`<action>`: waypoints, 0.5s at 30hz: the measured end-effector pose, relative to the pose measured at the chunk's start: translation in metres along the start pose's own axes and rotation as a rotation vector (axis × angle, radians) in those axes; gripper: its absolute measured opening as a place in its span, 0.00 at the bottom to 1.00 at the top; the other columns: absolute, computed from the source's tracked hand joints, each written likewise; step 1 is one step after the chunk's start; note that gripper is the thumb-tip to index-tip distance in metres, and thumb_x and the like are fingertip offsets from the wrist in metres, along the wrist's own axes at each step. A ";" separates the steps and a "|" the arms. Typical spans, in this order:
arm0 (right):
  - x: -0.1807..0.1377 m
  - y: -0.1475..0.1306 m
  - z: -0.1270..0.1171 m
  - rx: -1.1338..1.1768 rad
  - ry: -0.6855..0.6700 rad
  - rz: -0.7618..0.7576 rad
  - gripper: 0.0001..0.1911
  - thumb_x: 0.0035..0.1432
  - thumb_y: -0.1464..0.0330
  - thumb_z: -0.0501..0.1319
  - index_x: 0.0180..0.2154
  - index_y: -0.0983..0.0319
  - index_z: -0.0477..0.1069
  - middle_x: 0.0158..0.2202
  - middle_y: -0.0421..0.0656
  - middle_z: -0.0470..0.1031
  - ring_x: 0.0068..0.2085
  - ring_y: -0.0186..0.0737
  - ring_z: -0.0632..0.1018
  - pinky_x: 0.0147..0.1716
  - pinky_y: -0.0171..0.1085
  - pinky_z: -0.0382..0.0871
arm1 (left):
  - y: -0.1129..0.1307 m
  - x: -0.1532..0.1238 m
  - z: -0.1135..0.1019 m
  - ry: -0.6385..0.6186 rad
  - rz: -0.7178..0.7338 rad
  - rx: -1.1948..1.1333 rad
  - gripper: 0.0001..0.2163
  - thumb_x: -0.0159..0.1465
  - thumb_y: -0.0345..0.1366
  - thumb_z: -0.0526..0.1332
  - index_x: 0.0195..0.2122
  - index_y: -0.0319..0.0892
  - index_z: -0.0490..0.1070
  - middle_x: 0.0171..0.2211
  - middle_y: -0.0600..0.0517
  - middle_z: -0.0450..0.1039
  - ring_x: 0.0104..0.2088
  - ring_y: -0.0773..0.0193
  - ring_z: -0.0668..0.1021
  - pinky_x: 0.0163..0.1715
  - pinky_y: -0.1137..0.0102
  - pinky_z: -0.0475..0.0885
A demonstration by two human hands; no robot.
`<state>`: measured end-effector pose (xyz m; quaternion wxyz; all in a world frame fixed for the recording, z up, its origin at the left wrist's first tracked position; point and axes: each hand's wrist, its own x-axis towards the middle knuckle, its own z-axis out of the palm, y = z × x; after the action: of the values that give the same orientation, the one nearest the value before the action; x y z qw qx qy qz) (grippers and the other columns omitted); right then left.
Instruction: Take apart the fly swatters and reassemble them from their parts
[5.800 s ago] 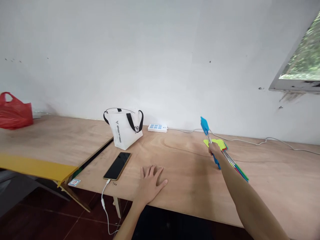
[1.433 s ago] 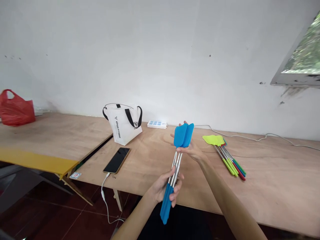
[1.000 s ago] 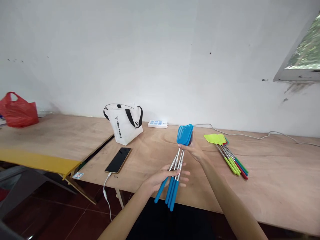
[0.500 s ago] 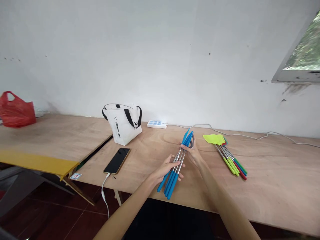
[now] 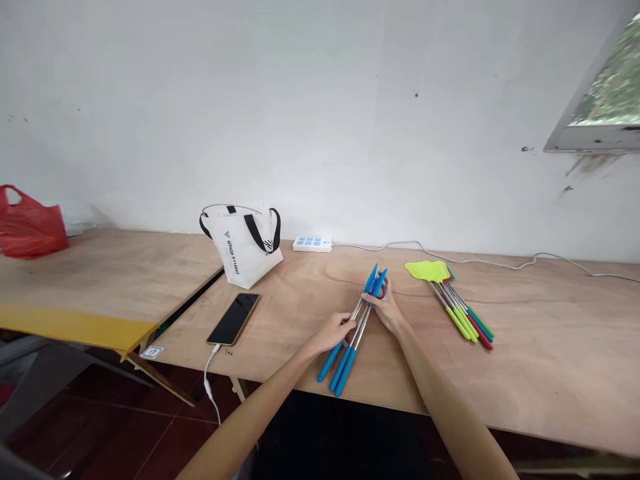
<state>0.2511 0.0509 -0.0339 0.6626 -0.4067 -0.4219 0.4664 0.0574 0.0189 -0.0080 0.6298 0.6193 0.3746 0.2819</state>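
Several blue fly swatters [image 5: 343, 369] with metal shafts lean between my two hands over the front of the table. Just below the heads, my right hand [image 5: 385, 309] is closed around the upper shafts, its thumb lying across them. My left hand [image 5: 336, 332] pinches a shaft lower down, near the top of the blue handles; its other fingers are partly hidden. The blue heads [image 5: 376, 283] are seen nearly edge-on and stand slightly apart. One handle on the left angles away from the others.
To the right lies a fanned pile of yellow-green, red, blue and green fly swatters [image 5: 460, 310]. On the left are a phone [image 5: 233, 319] on a cable and a white bag [image 5: 245, 250]. A power strip [image 5: 313, 244] sits against the wall. A red plastic bag [image 5: 33, 230] stands farther left.
My left hand's fingers, spread behind the shafts before, have drawn in to a pinch on the left side. The blue heads have moved apart, and one swatter has separated somewhat from the rest.
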 end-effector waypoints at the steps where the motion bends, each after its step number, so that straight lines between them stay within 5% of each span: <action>1: 0.000 0.000 0.000 0.006 0.003 0.001 0.55 0.37 0.61 0.78 0.63 0.43 0.54 0.60 0.39 0.64 0.49 0.40 0.77 0.50 0.43 0.76 | 0.001 0.001 -0.001 -0.015 0.002 0.012 0.06 0.63 0.36 0.64 0.31 0.38 0.73 0.22 0.56 0.70 0.22 0.69 0.73 0.21 0.77 0.67; 10: -0.002 -0.003 0.000 -0.037 0.007 -0.042 0.54 0.37 0.60 0.78 0.63 0.46 0.57 0.61 0.41 0.66 0.47 0.41 0.77 0.48 0.43 0.77 | 0.009 -0.009 -0.009 -0.280 -0.170 -0.340 0.20 0.62 0.43 0.69 0.50 0.39 0.68 0.38 0.43 0.81 0.33 0.54 0.84 0.36 0.61 0.79; 15: -0.001 0.000 -0.001 -0.068 0.055 -0.120 0.53 0.37 0.60 0.79 0.63 0.47 0.58 0.66 0.43 0.60 0.50 0.42 0.77 0.52 0.45 0.76 | 0.009 -0.005 0.001 -0.270 -0.210 -0.395 0.27 0.58 0.48 0.73 0.50 0.37 0.69 0.43 0.36 0.81 0.34 0.54 0.85 0.36 0.63 0.80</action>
<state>0.2520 0.0498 -0.0345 0.6866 -0.4154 -0.4429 0.3999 0.0566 0.0150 0.0016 0.8086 0.4741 0.2871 0.1975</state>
